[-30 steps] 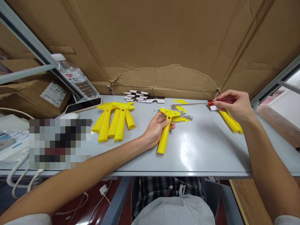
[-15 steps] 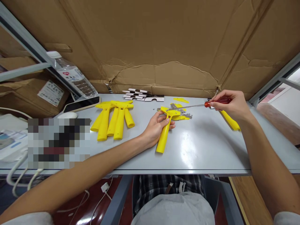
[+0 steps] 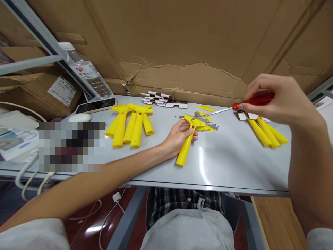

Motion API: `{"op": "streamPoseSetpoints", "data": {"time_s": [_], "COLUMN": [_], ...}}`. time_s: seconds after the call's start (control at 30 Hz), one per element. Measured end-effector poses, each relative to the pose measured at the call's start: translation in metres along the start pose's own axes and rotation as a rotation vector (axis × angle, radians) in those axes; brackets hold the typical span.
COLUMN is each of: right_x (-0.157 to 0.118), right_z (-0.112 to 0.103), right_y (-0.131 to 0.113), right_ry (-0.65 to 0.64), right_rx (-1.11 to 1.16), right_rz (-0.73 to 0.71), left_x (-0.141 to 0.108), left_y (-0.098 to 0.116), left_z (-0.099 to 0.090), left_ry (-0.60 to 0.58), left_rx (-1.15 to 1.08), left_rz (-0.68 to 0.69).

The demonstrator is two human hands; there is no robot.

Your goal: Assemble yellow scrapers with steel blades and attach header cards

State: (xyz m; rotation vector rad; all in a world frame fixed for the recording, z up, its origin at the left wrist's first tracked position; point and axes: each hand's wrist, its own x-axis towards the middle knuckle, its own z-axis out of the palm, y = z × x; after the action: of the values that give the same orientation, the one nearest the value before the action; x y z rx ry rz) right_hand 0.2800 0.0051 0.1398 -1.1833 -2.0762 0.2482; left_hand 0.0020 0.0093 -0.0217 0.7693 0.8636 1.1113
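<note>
My left hand [image 3: 177, 139] is closed around a yellow T-shaped scraper handle [image 3: 185, 149], its wide head pointing up and away from me. My right hand [image 3: 275, 100] grips a screwdriver [image 3: 256, 100] by its red handle. The long shaft slants down to the left, and its tip meets the head of the held scraper. Just behind the scraper lie metal blades [image 3: 203, 116], small screws and loose yellow plates [image 3: 206, 108]. Several more yellow handles [image 3: 135, 130] form a pile to the left. Under my right hand, more yellow handles [image 3: 265, 133] with black-and-white pieces rest on the table.
Black-and-white card sleeves [image 3: 177, 103] are stacked at the back of the grey table [image 3: 161, 170], against a cardboard sheet [image 3: 182, 45]. At the left are a phone [image 3: 96, 105], a white mouse [image 3: 79, 117], a plastic bottle [image 3: 91, 74] and cables.
My right hand has risen and moved right, tilting the screwdriver more steeply. The view has shifted, showing more of the yellow handles on the right. My left hand keeps its hold.
</note>
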Motion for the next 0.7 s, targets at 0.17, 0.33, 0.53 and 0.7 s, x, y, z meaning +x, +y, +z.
{"op": "streamPoseSetpoints", "data": {"time_s": [0.17, 0.33, 0.53, 0.7], "right_x": [0.030, 0.039, 0.034, 0.028], "right_z": [-0.022, -0.020, -0.008, -0.003], "right_y": [-0.016, -0.034, -0.054, -0.058], "right_ry": [-0.227, -0.130, -0.093, -0.091], "right_rx": [-0.167, -0.175, -0.314, -0.411], "right_rz": [0.058, -0.150, -0.220, -0.350], "left_x": [0.002, 0.001, 0.001, 0.001], "left_y": [0.000, -0.001, 0.002, 0.001], "left_z": [0.000, -0.002, -0.003, -0.001], "left_ry": [0.017, -0.011, -0.005, 0.040], "left_rx": [0.007, 0.018, -0.010, -0.034], "left_rz": [0.003, -0.008, -0.053, -0.036]}}
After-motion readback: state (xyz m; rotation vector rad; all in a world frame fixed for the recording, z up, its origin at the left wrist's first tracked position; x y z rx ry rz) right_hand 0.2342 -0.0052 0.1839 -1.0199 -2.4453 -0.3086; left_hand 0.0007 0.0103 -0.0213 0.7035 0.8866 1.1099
